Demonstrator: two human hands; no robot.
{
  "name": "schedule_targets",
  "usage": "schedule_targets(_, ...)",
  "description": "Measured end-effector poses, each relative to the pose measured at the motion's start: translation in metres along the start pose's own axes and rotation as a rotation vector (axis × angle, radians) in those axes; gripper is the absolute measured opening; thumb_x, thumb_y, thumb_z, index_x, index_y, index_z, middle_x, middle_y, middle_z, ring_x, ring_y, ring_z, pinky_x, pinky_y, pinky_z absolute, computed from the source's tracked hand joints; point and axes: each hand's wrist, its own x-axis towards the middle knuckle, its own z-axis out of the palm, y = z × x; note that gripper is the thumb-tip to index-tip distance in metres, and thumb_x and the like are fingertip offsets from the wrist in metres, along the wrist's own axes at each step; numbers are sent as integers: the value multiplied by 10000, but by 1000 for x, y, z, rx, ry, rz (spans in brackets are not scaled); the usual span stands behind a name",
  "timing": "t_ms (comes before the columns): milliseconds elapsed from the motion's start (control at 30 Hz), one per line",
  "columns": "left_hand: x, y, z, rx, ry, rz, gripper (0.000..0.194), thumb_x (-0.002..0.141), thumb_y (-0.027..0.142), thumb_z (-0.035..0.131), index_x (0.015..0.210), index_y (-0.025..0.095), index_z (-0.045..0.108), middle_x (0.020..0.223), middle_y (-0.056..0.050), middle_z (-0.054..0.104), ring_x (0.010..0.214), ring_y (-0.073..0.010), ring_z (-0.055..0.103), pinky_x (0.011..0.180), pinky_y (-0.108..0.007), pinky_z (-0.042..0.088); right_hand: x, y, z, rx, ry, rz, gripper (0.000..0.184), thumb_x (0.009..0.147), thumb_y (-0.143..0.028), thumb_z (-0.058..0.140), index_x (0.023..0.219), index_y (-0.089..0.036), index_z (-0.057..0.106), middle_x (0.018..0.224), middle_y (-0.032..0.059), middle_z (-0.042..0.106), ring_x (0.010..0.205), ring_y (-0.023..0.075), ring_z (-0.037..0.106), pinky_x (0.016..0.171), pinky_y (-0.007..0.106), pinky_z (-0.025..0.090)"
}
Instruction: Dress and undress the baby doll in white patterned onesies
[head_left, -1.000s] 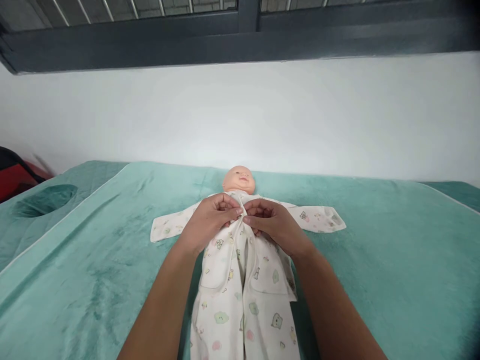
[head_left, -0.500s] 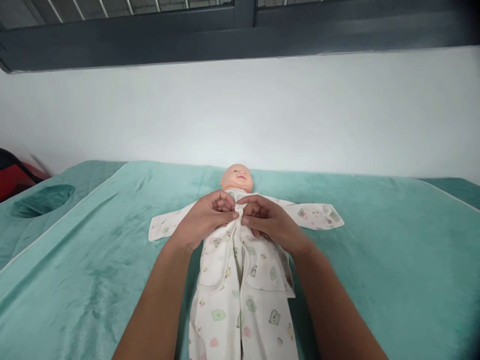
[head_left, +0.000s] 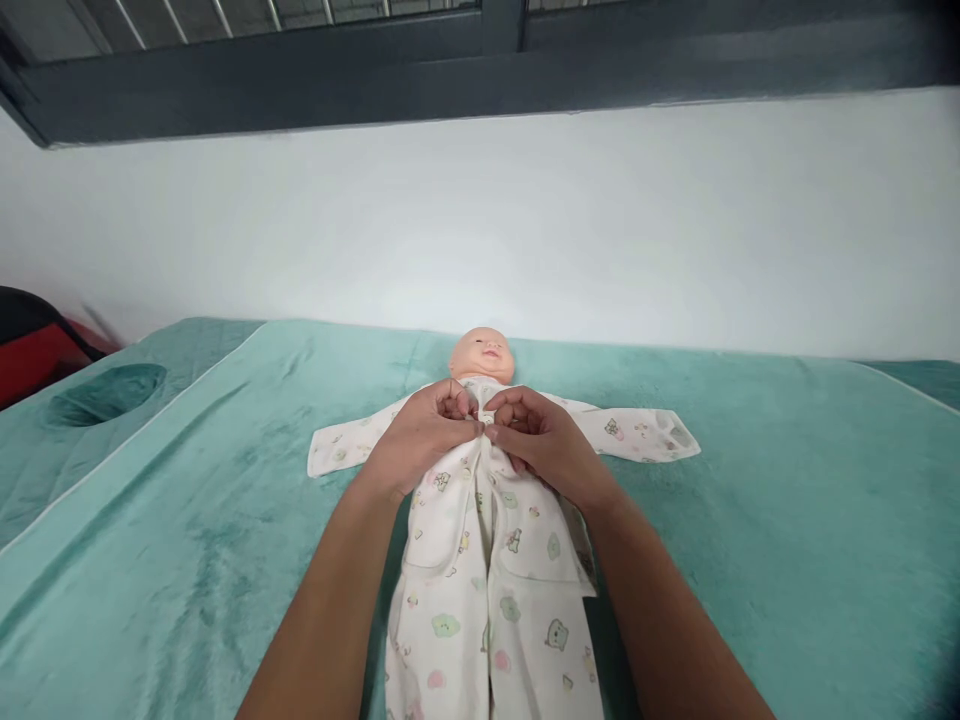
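A baby doll (head_left: 482, 354) lies on its back, dressed in a white printed shirt (head_left: 442, 520) and matching trousers (head_left: 450, 650). The shirt's sleeves stretch out to both sides. At the upper chest, my left hand (head_left: 431, 428) pinches one front edge of the shirt. Opposite it, my right hand (head_left: 541, 440) pinches the other edge, the thumbs nearly meeting at a small button (head_left: 488, 420). Below the hands the shirt front hangs apart, with another button (head_left: 466, 474) showing on its left edge. Fingertips partly hide the upper button and its hole.
A teal plush cover (head_left: 787, 520) spreads under the doll, and a round hole (head_left: 109, 394) shows in the padded surface at left. Behind stands a white wall (head_left: 480, 230) below a dark window frame (head_left: 300, 95). A red and black bag-like object (head_left: 37, 350) sits at the far left.
The whole view has shifted slightly, so everything appears a little further right. My thumbs have come closer together over the button, both hands staying on the shirt.
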Motion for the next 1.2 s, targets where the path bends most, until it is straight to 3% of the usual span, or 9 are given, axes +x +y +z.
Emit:
schedule_targets(267, -1, -2, -2, -6, -5, 4, 212, 750, 261, 673, 750, 188, 474, 717, 58, 445, 600, -59, 375, 545, -202, 279, 0, 3, 7, -245, 79, -99, 219, 779, -238, 670, 992, -234, 620, 717, -53, 532, 595, 78, 429, 578, 223, 361)
schedule_targets(467, 1, -1, -3, -88, -25, -15, 279, 705, 193, 691, 703, 181, 412, 751, 60, 477, 564, -39, 364, 540, -197, 291, 4, 4, 6, -67, 82, -53, 157, 841, -338, 620, 953, -228, 607, 673, -57, 469, 537, 71, 399, 507, 216, 328)
schedule_targets(633, 0, -1, -3, -48, -27, -4, 274, 686, 209, 717, 714, 181, 446, 778, 48, 514, 603, -52, 429, 550, -190, 321, 7, 6, 4, -1, 122, 4, 169, 844, -361, 601, 930, -216, 610, 710, -35, 574, 511, 70, 411, 472, 210, 327)
schedule_targets(767, -1, 0, -5, 43, -13, -1, 209, 720, 255, 718, 786, 194, 530, 688, 58, 467, 565, -56, 406, 512, -182, 307, 6, 4, 3, -39, 128, 14, 200, 850, -406, 600, 912, -216, 600, 738, -21, 607, 549, 84, 446, 502, 219, 362)
schedule_targets(900, -5, 4, -19, 104, -79, 2, 169, 791, 332, 674, 800, 189, 585, 650, 34, 511, 560, -77, 456, 481, -191, 314, -5, -15, 2, -272, 110, 48, 332, 881, -496, 548, 733, -202, 511, 624, -14, 546, 544, 102, 441, 493, 241, 334)
schedule_targets(1000, -10, 7, -33, 227, -287, -45, 190, 793, 365, 679, 808, 177, 657, 678, -14, 600, 591, -105, 520, 488, -206, 332, -20, -34, 5, -587, -22, 80, 442, 822, -520, 617, 612, -187, 416, 560, -8, 483, 503, 93, 362, 452, 261, 233)
schedule_targets(1100, -13, 9, -40, 335, -422, -69, 208, 750, 378, 719, 824, 185, 700, 758, -38, 650, 679, -140, 568, 590, -237, 433, -34, -44, 13, -804, -108, 104, 445, 757, -369, 677, 565, -177, 325, 508, -17, 389, 456, 70, 228, 438, 286, 129)
schedule_targets(1200, -13, 8, -40, 420, -430, -59, 200, 731, 376, 729, 798, 191, 695, 776, -31, 645, 701, -141, 555, 608, -234, 437, -40, -44, 23, -918, -94, 81, 404, 721, -172, 595, 556, -159, 226, 477, -21, 275, 472, 69, 110, 456, 304, 81)
